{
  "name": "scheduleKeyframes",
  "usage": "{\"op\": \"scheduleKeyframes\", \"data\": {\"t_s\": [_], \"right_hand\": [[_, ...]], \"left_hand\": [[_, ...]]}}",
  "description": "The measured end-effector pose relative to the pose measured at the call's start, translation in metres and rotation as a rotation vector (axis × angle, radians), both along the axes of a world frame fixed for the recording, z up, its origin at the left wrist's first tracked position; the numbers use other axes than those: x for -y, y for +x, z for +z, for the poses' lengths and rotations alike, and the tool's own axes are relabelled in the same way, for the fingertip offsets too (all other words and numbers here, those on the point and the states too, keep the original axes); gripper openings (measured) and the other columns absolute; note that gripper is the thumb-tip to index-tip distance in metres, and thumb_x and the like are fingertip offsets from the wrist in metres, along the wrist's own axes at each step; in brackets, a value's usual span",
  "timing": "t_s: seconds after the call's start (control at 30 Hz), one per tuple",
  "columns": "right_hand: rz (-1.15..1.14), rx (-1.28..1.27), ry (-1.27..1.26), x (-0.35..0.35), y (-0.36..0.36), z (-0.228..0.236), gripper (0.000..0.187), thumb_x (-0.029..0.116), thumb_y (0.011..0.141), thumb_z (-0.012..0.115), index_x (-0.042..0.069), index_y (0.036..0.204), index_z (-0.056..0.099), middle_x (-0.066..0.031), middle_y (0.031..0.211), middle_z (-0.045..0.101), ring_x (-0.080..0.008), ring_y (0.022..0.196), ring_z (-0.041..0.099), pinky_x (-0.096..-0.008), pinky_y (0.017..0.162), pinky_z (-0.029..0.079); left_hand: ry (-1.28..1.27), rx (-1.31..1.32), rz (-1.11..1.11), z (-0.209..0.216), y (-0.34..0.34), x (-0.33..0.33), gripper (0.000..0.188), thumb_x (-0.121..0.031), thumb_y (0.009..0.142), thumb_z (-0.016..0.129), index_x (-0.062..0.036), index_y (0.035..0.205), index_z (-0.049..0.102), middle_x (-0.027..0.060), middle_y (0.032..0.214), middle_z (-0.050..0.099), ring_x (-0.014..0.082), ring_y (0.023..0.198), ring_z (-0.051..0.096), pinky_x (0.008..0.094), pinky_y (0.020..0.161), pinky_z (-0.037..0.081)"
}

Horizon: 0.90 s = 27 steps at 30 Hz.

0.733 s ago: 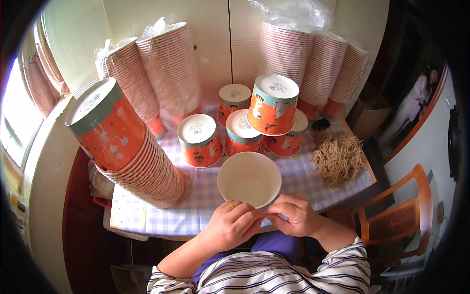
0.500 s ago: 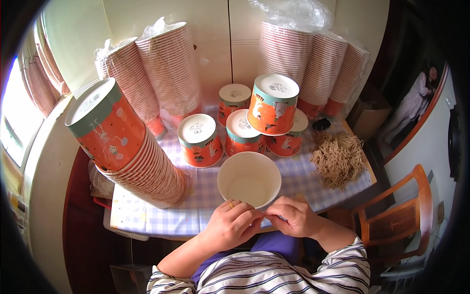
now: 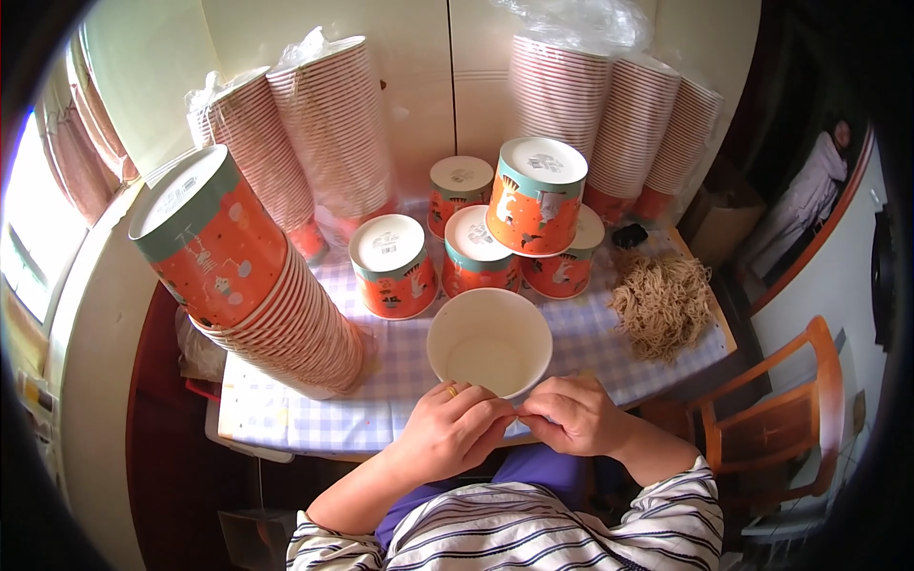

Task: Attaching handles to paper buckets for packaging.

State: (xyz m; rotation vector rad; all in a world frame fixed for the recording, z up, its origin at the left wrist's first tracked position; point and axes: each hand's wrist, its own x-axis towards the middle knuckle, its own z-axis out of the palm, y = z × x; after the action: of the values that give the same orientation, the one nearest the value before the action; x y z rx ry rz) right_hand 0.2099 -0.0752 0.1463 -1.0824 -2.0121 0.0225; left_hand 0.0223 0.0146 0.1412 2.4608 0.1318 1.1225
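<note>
A white-lined paper bucket (image 3: 489,335) stands mouth up at the near edge of the table. My left hand (image 3: 455,425) is just in front of its rim, fingers curled and pinched together. Fingertip to fingertip with it, my right hand (image 3: 574,416) pinches too. Whatever lies between the fingers is too small to make out. Beyond the open bucket, several orange and green paper buckets (image 3: 393,285) stand upside down, and one upturned bucket (image 3: 537,197) rests on top of others.
A tall leaning stack of nested buckets (image 3: 262,266) stands at left. Plastic-wrapped bucket stacks (image 3: 333,133) line the back wall. A heap of tan strings (image 3: 663,306) lies at right on the checked tablecloth (image 3: 381,357). A wooden chair (image 3: 771,419) and a person (image 3: 800,205) are farther right.
Both hands stay pinched together in front of the open bucket, with little movement. The view has shifted slightly. The person in the background has changed posture a little.
</note>
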Motion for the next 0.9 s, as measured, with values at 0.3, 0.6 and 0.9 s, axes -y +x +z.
{"op": "scheduleKeyframes", "data": {"t_s": [0.3,0.6,0.9], "right_hand": [[0.005,0.007,0.011,-0.008,-0.003,0.005,0.024,0.001,0.068,0.072,0.005,0.087,0.059,-0.0055,0.079,0.059,-0.0235,0.064,0.061,-0.0326,0.055,0.05],[0.118,-0.187,-0.245,-0.044,-0.003,0.01,0.013,0.0,0.073,0.065,0.005,0.084,0.061,-0.0074,0.079,0.061,-0.0267,0.072,0.061,-0.0332,0.061,0.048],[-0.046,-0.421,-0.707,-0.103,0.003,0.0,0.01,0.009,0.081,0.061,0.0,0.084,0.063,-0.006,0.073,0.064,-0.0119,0.068,0.059,-0.0284,0.063,0.047]], "left_hand": [[-0.011,-0.015,-0.001,0.002,-0.004,-0.002,0.021,-0.003,0.072,0.069,-0.0047,0.09,0.059,0.0069,0.082,0.059,0.0253,0.073,0.06,0.0345,0.064,0.049],[0.057,-0.031,0.106,0.003,-0.011,-0.026,0.022,-0.003,0.072,0.069,-0.0055,0.09,0.059,0.0062,0.081,0.058,0.0257,0.069,0.059,0.0361,0.059,0.047],[-0.373,-0.085,0.359,-0.017,-0.007,-0.076,0.018,-0.007,0.085,0.061,-0.0017,0.103,0.063,0.0111,0.086,0.063,0.0168,0.07,0.059,0.0282,0.064,0.048]]}}
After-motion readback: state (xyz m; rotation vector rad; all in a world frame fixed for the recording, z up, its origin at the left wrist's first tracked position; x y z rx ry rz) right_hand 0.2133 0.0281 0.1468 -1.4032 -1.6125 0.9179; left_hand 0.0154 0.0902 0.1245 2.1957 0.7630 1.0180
